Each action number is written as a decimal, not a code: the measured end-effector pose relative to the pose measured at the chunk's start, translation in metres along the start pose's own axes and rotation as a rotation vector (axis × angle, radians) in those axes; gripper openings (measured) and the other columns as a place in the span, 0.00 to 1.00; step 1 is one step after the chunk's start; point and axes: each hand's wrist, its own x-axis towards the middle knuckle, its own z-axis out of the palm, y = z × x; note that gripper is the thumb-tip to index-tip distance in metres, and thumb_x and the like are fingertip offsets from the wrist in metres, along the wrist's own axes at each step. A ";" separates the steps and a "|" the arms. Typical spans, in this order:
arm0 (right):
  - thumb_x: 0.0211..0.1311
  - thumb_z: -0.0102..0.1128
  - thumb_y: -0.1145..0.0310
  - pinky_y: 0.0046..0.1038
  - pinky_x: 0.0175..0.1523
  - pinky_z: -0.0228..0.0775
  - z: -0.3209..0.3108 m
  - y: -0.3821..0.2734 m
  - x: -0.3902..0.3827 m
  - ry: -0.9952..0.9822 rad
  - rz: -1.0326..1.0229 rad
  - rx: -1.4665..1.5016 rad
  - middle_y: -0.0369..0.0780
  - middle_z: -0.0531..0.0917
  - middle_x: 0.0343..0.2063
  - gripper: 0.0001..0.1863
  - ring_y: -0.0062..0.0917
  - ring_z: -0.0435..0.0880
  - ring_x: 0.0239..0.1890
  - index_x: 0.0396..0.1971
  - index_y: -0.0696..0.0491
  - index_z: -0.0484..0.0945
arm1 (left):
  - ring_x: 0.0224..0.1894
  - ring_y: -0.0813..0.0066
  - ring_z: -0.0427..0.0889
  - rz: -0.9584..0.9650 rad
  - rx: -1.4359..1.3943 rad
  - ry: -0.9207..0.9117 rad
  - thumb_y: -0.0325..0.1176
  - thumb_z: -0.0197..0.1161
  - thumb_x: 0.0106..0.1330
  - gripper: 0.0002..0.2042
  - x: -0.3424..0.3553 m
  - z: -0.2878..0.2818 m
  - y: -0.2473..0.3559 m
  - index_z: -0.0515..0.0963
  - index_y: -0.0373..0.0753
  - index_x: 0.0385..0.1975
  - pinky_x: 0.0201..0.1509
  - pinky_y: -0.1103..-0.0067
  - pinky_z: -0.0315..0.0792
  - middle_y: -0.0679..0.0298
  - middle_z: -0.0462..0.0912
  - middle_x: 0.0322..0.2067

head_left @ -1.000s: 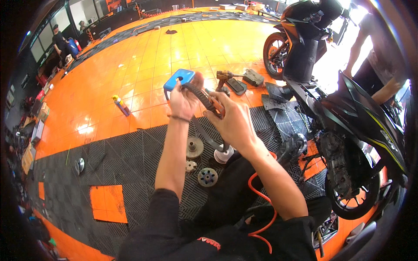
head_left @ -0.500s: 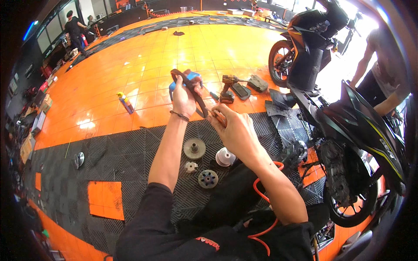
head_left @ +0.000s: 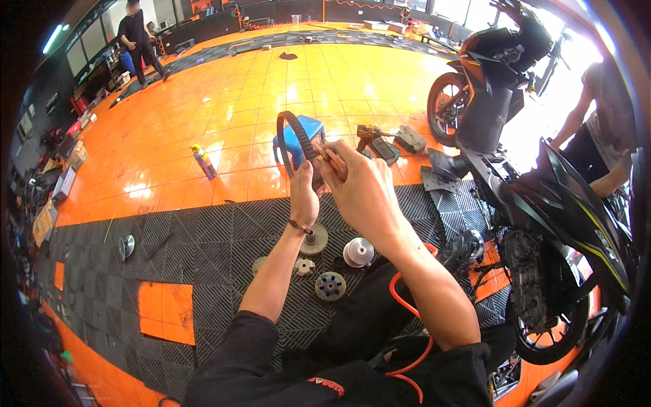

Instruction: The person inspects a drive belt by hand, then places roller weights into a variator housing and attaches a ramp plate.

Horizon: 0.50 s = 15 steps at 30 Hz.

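Note:
My left hand (head_left: 305,197) holds a black toothed belt (head_left: 301,136), its loop standing upright. My right hand (head_left: 363,193) grips an orange-brown object (head_left: 335,163) against the belt; its exact kind is unclear. Behind the belt stands a blue stool (head_left: 310,127). Below my hands on the grey-black mat (head_left: 224,271) lie a metal plate with a hub (head_left: 316,241), a silver pulley (head_left: 358,251), a small notched part (head_left: 304,267) and a disc with holes (head_left: 331,286).
A spray can (head_left: 204,163) and power drill (head_left: 368,136) stand on orange tiles. A black motorcycle (head_left: 556,210) fills the right, with another person (head_left: 590,115) beside it. An orange hose (head_left: 400,292) curls by my right leg. A second person (head_left: 139,41) is at back left.
The belt has turned upright, uncovering more of the blue stool. My left hand has moved right and down, closer to my right hand. The person at back left has walked rightward.

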 end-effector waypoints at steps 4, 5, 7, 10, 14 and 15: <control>0.68 0.65 0.65 0.38 0.38 0.76 0.002 -0.004 0.009 -0.003 -0.028 -0.039 0.53 0.85 0.23 0.13 0.47 0.87 0.28 0.46 0.59 0.82 | 0.31 0.88 0.69 0.051 0.131 -0.003 0.52 0.39 0.83 0.24 -0.015 -0.002 -0.003 0.76 0.36 0.50 0.34 0.86 0.67 0.72 0.76 0.34; 0.68 0.65 0.65 0.38 0.38 0.76 0.003 -0.004 0.011 -0.006 -0.035 -0.045 0.53 0.85 0.23 0.14 0.47 0.88 0.28 0.46 0.59 0.82 | 0.30 0.88 0.69 0.079 0.180 -0.011 0.53 0.40 0.83 0.25 -0.019 -0.003 -0.003 0.76 0.35 0.50 0.34 0.86 0.67 0.72 0.76 0.33; 0.66 0.67 0.65 0.38 0.38 0.76 0.007 -0.001 0.017 -0.004 -0.021 0.014 0.53 0.85 0.24 0.15 0.46 0.88 0.28 0.46 0.59 0.82 | 0.29 0.88 0.69 0.143 0.285 -0.026 0.55 0.42 0.81 0.27 -0.026 -0.004 -0.001 0.76 0.34 0.51 0.33 0.86 0.67 0.71 0.75 0.31; 0.63 0.69 0.67 0.41 0.38 0.76 0.009 -0.001 0.018 0.103 -0.077 0.011 0.54 0.85 0.25 0.16 0.50 0.86 0.31 0.46 0.60 0.80 | 0.28 0.89 0.69 0.261 0.376 -0.061 0.58 0.43 0.79 0.31 -0.039 0.006 0.004 0.75 0.33 0.56 0.30 0.86 0.65 0.71 0.75 0.29; 0.59 0.71 0.68 0.43 0.40 0.76 0.009 -0.001 0.014 0.006 0.062 0.143 0.55 0.85 0.27 0.19 0.52 0.86 0.34 0.48 0.61 0.79 | 0.36 0.85 0.75 0.052 0.080 0.009 0.64 0.38 0.78 0.38 -0.047 0.011 -0.004 0.71 0.32 0.66 0.37 0.84 0.67 0.68 0.81 0.42; 0.59 0.71 0.67 0.40 0.39 0.75 0.009 0.002 0.011 0.030 0.035 0.099 0.52 0.85 0.25 0.20 0.45 0.85 0.31 0.49 0.60 0.79 | 0.45 0.79 0.78 -0.020 -0.186 0.037 0.66 0.36 0.78 0.39 -0.038 0.015 -0.001 0.68 0.34 0.68 0.46 0.80 0.70 0.65 0.81 0.50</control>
